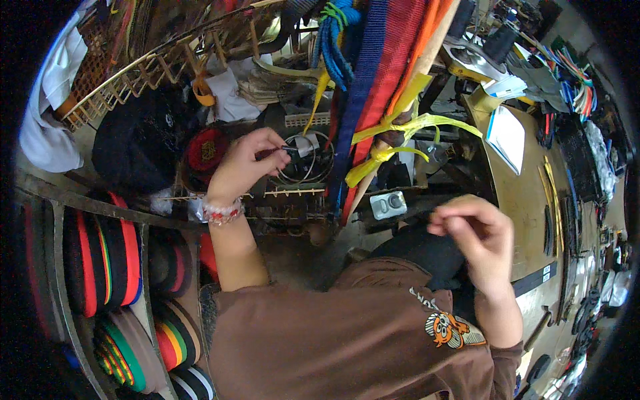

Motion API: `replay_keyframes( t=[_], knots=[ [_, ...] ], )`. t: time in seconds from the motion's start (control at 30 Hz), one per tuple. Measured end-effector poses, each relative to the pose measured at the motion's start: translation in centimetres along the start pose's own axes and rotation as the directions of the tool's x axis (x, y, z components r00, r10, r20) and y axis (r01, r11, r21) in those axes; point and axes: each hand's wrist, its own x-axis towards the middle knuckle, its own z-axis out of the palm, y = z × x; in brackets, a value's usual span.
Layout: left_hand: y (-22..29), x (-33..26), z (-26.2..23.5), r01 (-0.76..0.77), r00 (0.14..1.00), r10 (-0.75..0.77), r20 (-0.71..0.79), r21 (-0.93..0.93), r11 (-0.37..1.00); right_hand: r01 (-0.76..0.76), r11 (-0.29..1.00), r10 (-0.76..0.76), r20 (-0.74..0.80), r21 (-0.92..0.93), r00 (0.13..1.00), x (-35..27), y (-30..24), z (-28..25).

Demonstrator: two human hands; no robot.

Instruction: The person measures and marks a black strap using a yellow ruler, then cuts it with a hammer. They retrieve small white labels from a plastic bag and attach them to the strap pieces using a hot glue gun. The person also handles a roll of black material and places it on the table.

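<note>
My left hand (248, 163), with a beaded bracelet (223, 212) at its wrist, reaches over a cluttered rack. Its thumb and fingertips pinch together at a small dark thing that I cannot make out. A thin pale wire loop (301, 181) lies just beyond those fingertips. Close by on the left sits a round red item (208, 148) with a gold mark. My right hand (481, 241) is raised on the right, thumb and fingers drawn together; whatever they hold, if anything, is too small to see. Nearest to it is a small silver device (388, 205) with a round lens-like part.
Blue and red straps (373, 87) hang between my hands, with yellow strips (383, 157) knotted around a wooden pole. Striped webbing rolls (110, 260) fill the shelf at lower left. A black cloth item (143, 140) lies far left. A wooden table (523, 207) stands right, bearing an open booklet (507, 139).
</note>
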Motion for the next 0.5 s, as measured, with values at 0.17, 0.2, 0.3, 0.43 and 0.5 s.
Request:
replay_keyframes(
  t=[0.17, 0.2, 0.3, 0.43, 0.5],
  knots=[
    [2.8, -2.1, 3.3, -0.016, 0.989, 0.061, 0.136, -0.308, 0.951, -0.044, 0.998, 0.04, 0.079, 0.045, 0.996, 3.5, 5.0, 3.7],
    [3.2, -2.3, 4.1, -0.024, 0.981, 0.093, 0.171, -0.37, 0.929, -0.073, 0.983, 0.055, 0.112, 0.168, 0.992, 3.9, 6.0, 4.1],
    [4.2, -3.0, 7.0, 0.031, 0.953, 0.104, 0.285, -0.432, 0.901, -0.438, 0.585, 0.231, 0.378, 0.683, 0.896, 3.8, 7.6, 4.1],
    [5.0, -3.2, 11.6, 0.12, 0.912, 0.086, 0.402, -0.461, 0.879, -0.483, 0.489, 0.215, 0.436, 0.726, 0.874, 0.6, 7.5, 1.3],
    [5.6, -3.0, 14.5, 0.149, 0.876, 0.086, 0.475, -0.435, 0.888, -0.449, 0.569, 0.268, 0.361, 0.688, 0.893, -1.8, 7.4, -1.0]
  ],
)
